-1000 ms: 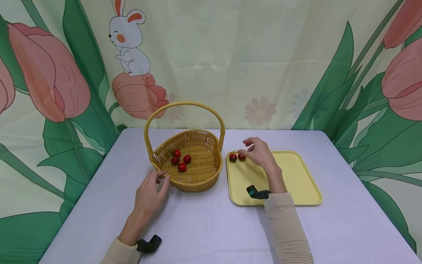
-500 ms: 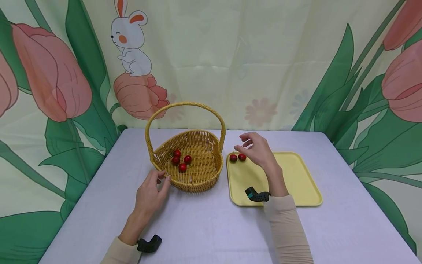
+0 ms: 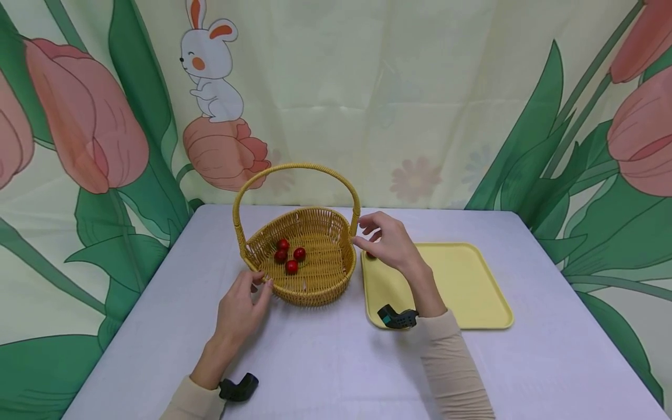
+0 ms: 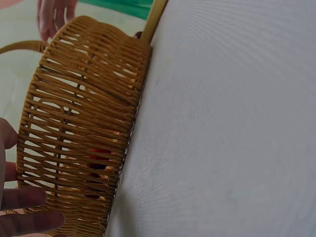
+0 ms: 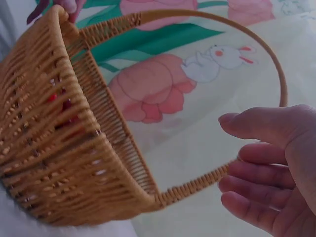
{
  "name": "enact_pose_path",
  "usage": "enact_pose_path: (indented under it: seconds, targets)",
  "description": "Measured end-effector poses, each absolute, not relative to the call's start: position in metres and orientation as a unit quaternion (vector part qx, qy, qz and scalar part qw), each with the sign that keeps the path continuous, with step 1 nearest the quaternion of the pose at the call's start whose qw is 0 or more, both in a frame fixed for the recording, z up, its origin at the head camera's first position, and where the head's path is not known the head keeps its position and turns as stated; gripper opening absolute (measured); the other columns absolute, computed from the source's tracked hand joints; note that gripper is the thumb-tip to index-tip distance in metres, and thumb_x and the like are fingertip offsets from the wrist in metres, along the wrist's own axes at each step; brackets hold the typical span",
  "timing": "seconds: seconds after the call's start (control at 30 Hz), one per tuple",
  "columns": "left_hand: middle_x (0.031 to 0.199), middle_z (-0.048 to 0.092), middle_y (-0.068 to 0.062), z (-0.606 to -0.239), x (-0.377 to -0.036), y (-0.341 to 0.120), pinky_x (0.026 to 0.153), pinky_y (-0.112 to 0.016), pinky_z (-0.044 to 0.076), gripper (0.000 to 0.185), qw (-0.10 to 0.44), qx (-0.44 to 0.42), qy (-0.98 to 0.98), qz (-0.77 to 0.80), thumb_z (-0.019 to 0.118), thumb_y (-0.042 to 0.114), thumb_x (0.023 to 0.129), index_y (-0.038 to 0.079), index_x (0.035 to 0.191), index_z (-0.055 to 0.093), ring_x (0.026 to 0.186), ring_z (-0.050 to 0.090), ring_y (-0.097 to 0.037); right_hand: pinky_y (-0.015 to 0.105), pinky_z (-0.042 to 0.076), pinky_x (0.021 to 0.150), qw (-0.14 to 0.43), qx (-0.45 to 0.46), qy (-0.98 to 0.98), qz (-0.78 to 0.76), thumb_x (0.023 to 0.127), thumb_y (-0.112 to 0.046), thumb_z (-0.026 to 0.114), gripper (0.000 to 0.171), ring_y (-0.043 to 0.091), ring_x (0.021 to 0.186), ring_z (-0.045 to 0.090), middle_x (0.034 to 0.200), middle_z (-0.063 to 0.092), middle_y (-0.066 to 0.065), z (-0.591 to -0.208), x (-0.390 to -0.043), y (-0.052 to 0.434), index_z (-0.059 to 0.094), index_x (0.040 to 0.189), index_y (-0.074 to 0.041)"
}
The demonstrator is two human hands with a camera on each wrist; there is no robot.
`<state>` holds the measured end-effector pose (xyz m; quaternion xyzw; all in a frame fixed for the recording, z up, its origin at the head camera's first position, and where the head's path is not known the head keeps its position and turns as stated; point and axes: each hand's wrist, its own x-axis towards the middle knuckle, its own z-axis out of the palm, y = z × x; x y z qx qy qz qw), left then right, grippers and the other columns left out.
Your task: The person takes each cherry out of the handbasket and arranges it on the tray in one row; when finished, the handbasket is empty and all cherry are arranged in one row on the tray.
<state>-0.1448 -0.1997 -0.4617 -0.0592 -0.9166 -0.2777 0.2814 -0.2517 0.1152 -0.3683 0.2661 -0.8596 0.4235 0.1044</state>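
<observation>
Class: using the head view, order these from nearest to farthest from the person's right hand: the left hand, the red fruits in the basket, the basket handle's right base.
From the right hand:
1. Basket handle's right base, just left of its fingertips.
2. Red fruits, in the basket's left half.
3. Left hand, at the basket's near-left rim.

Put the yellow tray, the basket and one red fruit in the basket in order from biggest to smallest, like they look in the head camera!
1. Yellow tray and basket: too alike to rank; the tray is flatter but spreads wider, the basket stands taller with its handle.
2. Red fruit: clearly the smallest.
</observation>
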Motion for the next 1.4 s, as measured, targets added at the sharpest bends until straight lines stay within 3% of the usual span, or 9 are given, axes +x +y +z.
enact_pose_path:
  seconds: [0.2, 0.43, 1.07, 1.2, 1.4]
  targets:
    - [0.098, 0.067, -0.009, -0.462, -0.145, -0.199, 0.067, -0.038, 0.055, 0.028, 0.275, -0.057, -0.918, -0.278, 0.064, 0.026, 0.096, 0.003, 0.113, 0.064, 0.082, 0.064, -0.022, 0.037, 0.058, 0.080, 0.095, 0.296, -0.851, 0.423, 0.084, -0.018, 0.079, 0.035, 0.030, 0.096, 0.068, 0.107, 0.070, 0.012, -0.369, -0.249, 0.099, 0.068, 0.113, -0.001]
    - [0.098, 0.067, -0.009, -0.462, -0.144, -0.199, 0.068, -0.038, 0.055, 0.029, 0.274, -0.055, -0.920, -0.276, 0.064, 0.026, 0.096, 0.002, 0.113, 0.064, 0.083, 0.064, -0.022, 0.040, 0.058, 0.085, 0.062, 0.304, -0.849, 0.428, 0.085, -0.022, 0.080, 0.039, 0.027, 0.096, 0.068, 0.106, 0.071, 0.012, -0.368, -0.253, 0.077, 0.068, 0.116, -0.003]
    - [0.099, 0.067, -0.010, -0.462, -0.144, -0.199, 0.068, -0.038, 0.055, 0.029, 0.270, -0.053, -0.922, -0.272, 0.064, 0.028, 0.096, 0.005, 0.113, 0.063, 0.082, 0.064, -0.021, 0.032, 0.057, 0.087, -0.012, 0.310, -0.859, 0.408, 0.086, -0.028, 0.079, 0.050, 0.024, 0.106, 0.066, 0.118, 0.069, 0.014, -0.388, -0.268, 0.025, 0.064, 0.127, -0.003]
    - [0.099, 0.067, -0.009, -0.462, -0.145, -0.201, 0.069, -0.038, 0.056, 0.028, 0.271, -0.056, -0.922, -0.271, 0.064, 0.027, 0.096, 0.005, 0.113, 0.063, 0.083, 0.065, -0.021, 0.034, 0.056, 0.089, -0.030, 0.316, -0.862, 0.395, 0.087, -0.031, 0.077, 0.053, 0.024, 0.108, 0.065, 0.122, 0.068, 0.018, -0.394, -0.273, 0.015, 0.062, 0.130, -0.003]
    - [0.099, 0.066, -0.008, -0.463, -0.145, -0.201, 0.070, -0.038, 0.056, 0.028, 0.271, -0.060, -0.922, -0.271, 0.065, 0.026, 0.096, 0.004, 0.113, 0.063, 0.084, 0.065, -0.022, 0.038, 0.055, 0.093, -0.043, 0.311, -0.869, 0.383, 0.088, -0.032, 0.076, 0.053, 0.024, 0.108, 0.066, 0.123, 0.068, 0.014, -0.401, -0.279, 0.005, 0.062, 0.130, -0.002]
